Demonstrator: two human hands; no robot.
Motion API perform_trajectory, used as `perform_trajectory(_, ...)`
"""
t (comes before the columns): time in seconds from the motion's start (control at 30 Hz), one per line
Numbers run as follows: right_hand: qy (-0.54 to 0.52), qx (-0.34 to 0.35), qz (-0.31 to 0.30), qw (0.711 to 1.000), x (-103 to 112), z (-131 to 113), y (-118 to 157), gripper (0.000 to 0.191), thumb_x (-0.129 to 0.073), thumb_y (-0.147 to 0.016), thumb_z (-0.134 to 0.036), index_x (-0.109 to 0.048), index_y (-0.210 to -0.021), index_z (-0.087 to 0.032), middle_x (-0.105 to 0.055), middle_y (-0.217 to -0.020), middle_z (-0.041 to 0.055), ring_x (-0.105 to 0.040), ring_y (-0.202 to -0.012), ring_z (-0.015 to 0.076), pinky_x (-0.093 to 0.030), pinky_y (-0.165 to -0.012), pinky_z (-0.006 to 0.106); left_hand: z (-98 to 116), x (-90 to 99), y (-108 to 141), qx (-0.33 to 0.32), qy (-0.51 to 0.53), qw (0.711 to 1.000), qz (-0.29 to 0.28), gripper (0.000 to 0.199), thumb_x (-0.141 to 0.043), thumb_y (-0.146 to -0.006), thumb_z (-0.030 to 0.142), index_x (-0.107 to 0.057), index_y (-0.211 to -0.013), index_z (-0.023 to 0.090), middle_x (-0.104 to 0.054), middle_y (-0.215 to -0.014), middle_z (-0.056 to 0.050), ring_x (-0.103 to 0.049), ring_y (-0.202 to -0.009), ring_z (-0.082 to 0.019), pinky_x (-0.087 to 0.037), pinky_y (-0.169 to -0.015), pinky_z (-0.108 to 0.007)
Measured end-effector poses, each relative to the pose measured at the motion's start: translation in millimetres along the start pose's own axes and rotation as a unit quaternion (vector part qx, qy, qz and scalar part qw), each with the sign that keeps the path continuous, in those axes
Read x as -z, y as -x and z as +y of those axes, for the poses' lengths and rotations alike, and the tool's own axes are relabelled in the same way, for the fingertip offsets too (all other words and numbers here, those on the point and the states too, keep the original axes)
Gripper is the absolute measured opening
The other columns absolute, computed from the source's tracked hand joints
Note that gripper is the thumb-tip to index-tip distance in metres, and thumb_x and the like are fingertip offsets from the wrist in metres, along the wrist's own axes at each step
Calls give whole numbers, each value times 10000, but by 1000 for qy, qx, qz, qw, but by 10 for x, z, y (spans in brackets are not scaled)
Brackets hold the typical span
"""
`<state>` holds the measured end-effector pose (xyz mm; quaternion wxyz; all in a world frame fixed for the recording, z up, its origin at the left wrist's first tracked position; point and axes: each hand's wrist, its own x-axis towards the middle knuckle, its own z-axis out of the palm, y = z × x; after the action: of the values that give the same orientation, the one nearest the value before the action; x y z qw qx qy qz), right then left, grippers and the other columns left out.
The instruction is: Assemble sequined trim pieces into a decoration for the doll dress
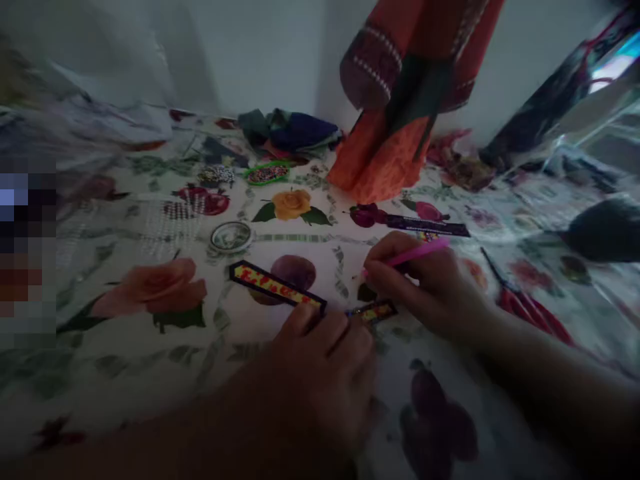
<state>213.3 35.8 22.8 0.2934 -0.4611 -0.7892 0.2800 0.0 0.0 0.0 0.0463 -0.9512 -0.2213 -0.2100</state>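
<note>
My left hand lies low in the middle, its fingers closed on a dark-edged strip with a yellow and red pattern. Part of the strip is hidden under the fingers. A shorter patterned piece shows just right of those fingertips. To the right, my right hand pinches a thin pink stick-like tool, whose lower end points down left toward the cloth. Beyond the right hand lies a dark flat strip.
Red-handled scissors lie at the right. A round roll, a green-rimmed dish of beads and rows of pearls are at the left. A small orange-red garment stands at the back on the flowered tablecloth.
</note>
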Motion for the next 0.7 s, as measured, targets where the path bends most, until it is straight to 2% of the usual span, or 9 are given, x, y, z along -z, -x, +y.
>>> perform_trajectory(0.33,53,-1,9,999,-10,-60,-12,104,-557,-1000,-243,-596,-918,-193,-600,-747,-31,-568,-635,99,-426,-598,270,-7,22,-4,-12,5,1000,-7,315,-510,-993,380,-685,-1053,125,-708,-1016,-65,-567,-860,-238,-359,-776,-429)
perform_trajectory(0.7,51,7,23,998,-38,-52,-12,111,-553,-1001,-238,-592,-902,-206,-614,-781,-17,-566,-653,107,-433,-614,269,-17,4,6,-15,0,1000,3,315,-518,-986,381,-682,-1058,122,-710,-1023,-72,-578,-863,-243,-372,-765,-427)
